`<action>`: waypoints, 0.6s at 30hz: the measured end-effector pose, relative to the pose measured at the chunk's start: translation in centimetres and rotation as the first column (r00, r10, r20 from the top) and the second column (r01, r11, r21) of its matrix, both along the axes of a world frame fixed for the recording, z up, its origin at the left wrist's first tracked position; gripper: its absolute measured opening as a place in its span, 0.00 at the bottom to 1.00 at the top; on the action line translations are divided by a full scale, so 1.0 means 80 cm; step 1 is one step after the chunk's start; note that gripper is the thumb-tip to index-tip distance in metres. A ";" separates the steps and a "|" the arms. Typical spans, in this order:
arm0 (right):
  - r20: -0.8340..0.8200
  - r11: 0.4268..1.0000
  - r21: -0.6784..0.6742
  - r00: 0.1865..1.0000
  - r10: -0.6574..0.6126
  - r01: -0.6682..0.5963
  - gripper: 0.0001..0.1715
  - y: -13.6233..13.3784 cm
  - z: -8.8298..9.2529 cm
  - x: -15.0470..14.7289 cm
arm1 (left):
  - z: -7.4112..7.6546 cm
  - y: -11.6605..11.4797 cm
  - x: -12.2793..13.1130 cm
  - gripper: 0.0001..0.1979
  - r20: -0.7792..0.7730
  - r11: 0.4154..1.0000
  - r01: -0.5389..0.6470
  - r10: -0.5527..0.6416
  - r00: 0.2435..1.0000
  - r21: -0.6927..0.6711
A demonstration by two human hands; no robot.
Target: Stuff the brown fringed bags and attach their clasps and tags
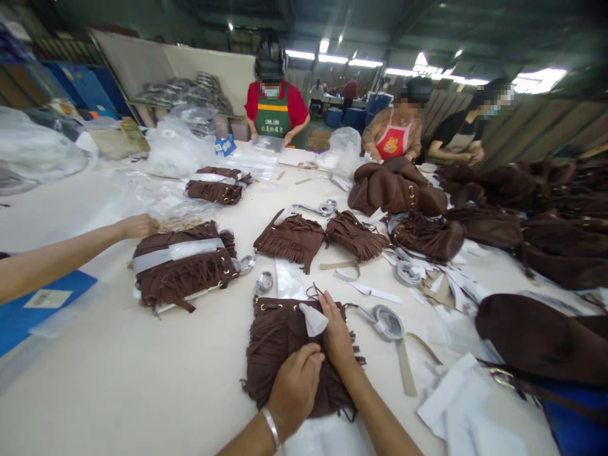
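A dark brown fringed bag with gold eyelets lies flat in front of me. My left hand, with a silver bangle at its wrist, rests on the bag's front among the fringe. Its fingers are curled together, and whatever they hold is hidden. My right hand lies along the bag's right side, fingers stretched out towards the eyelet edge. A white paper piece sticks up beside those fingers. Near the bag's upper right corner is a strap coil in grey wrapping.
From the left a co-worker's hand reaches to a stack of fringed bags bound with a pale band. More brown bags lie beyond mine, others heap at the right. White paper sheets lie near right. Co-workers stand across the table.
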State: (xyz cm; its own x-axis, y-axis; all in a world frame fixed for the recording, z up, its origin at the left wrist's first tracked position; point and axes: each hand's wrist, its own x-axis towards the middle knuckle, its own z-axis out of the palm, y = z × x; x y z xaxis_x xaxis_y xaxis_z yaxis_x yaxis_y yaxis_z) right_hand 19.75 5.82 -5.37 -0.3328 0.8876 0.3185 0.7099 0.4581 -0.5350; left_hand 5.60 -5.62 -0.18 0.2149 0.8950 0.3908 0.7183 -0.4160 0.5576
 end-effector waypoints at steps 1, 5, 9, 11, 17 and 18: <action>-0.009 1.000 0.010 1.000 0.001 -0.001 0.42 0.000 0.003 0.001 | 0.001 -0.006 -0.005 0.15 -0.020 0.999 -0.034 0.034 0.999 0.005; -0.020 0.999 0.039 0.999 0.030 -0.029 0.41 -0.007 0.041 0.000 | 0.020 -0.022 -0.027 0.15 -0.229 0.975 -0.218 0.220 0.948 0.036; 0.043 0.996 0.095 0.999 -0.008 0.004 0.40 -0.025 0.064 -0.003 | 0.030 -0.021 -0.043 0.29 -0.367 0.959 -0.282 0.268 0.891 0.014; 0.071 0.990 0.138 0.997 -0.038 0.028 0.40 -0.033 0.055 -0.003 | 0.023 -0.020 -0.046 0.32 -0.408 0.968 -0.249 0.224 0.885 -0.009; 0.177 0.981 0.185 0.984 0.022 -0.055 0.43 -0.033 0.005 -0.001 | -0.003 -0.026 -0.043 0.31 -0.448 0.945 -0.328 0.292 0.845 -0.003; 0.186 0.981 0.186 0.982 0.021 -0.056 0.44 -0.031 0.003 0.000 | -0.005 -0.028 -0.041 0.31 -0.448 0.942 -0.335 0.301 0.842 0.002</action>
